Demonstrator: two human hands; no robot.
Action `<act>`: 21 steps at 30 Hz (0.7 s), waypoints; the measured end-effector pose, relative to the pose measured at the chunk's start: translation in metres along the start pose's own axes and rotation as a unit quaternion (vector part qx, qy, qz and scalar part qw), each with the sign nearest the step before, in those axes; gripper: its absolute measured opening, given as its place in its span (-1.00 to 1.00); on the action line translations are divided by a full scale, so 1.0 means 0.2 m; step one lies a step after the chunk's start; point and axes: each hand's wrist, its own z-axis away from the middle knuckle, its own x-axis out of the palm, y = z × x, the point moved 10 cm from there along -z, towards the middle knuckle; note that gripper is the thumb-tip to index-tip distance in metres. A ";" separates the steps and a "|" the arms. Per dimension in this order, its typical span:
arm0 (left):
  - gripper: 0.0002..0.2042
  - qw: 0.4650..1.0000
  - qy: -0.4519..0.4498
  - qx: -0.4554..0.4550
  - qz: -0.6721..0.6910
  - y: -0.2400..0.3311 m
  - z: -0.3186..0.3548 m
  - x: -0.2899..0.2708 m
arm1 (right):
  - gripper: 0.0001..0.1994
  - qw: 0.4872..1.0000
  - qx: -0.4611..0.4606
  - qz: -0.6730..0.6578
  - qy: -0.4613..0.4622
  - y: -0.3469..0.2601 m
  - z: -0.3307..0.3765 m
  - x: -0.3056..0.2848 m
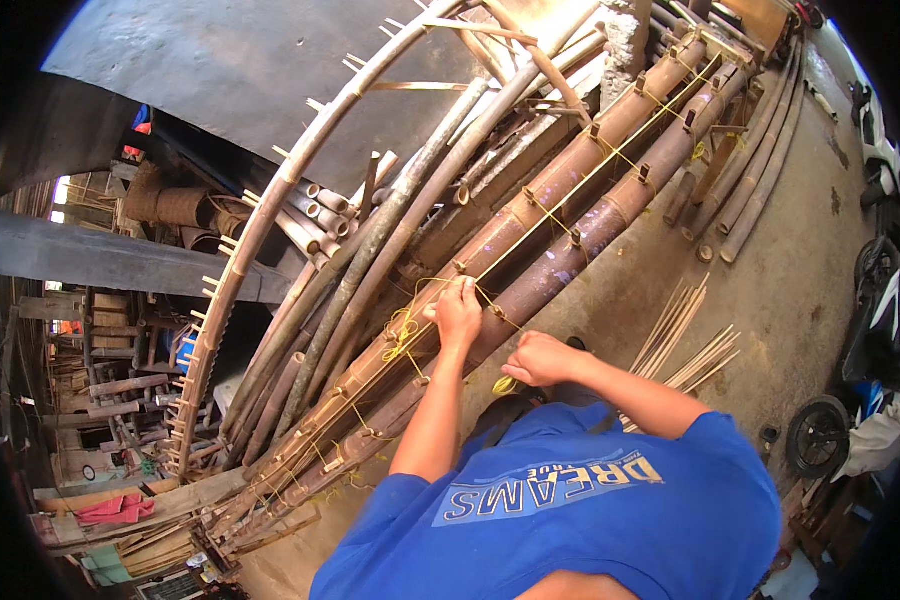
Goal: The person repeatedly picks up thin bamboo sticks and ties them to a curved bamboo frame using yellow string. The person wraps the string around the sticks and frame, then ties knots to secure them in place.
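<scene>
Left hand (pixel 458 312) pinched yellow cord (pixel 402 335) against the upper bamboo pole (pixel 570 175); right hand (pixel 538 360) was fisted beside the lower bamboo pole (pixel 610 215). Thin bamboo strips (pixel 685 345) lay on the concrete floor (pixel 790 270).

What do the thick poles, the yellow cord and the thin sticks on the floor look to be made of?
Thick poles: bamboo, by the ringed nodes; brown, weathered, unpainted. Yellow cord: thin, bright, probably synthetic string. Thin sticks: pale, straight, likely split bamboo.

- I see a bamboo workshop: thick bamboo poles (pixel 570 200) lie stacked across a concrete floor (pixel 800 270).
- Split bamboo strips (pixel 685 345) and timber offcuts (pixel 120 385) surround me.
</scene>
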 end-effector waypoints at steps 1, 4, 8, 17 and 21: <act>-0.75 0.997 0.012 0.018 0.073 -0.04 -0.01 -0.01 | -0.58 0.998 -0.027 -0.043 0.043 0.02 0.00 0.08; -0.75 0.962 0.036 0.076 0.259 0.19 -0.20 -0.14 | -0.57 0.984 0.049 -0.153 0.080 0.05 -0.05 0.02; -0.75 0.975 0.135 0.121 0.131 0.20 -0.59 -0.25 | -0.64 0.994 0.076 -0.024 0.071 0.11 -0.04 0.07; -0.61 0.990 0.010 0.123 -0.075 -0.22 -0.42 -0.37 | -0.58 0.883 0.141 -0.439 -0.084 -0.29 -0.20 0.71; -0.68 0.985 -0.058 0.044 -0.155 -0.53 0.12 -0.75 | -0.78 0.438 0.289 -0.823 0.217 -0.31 -0.22 0.84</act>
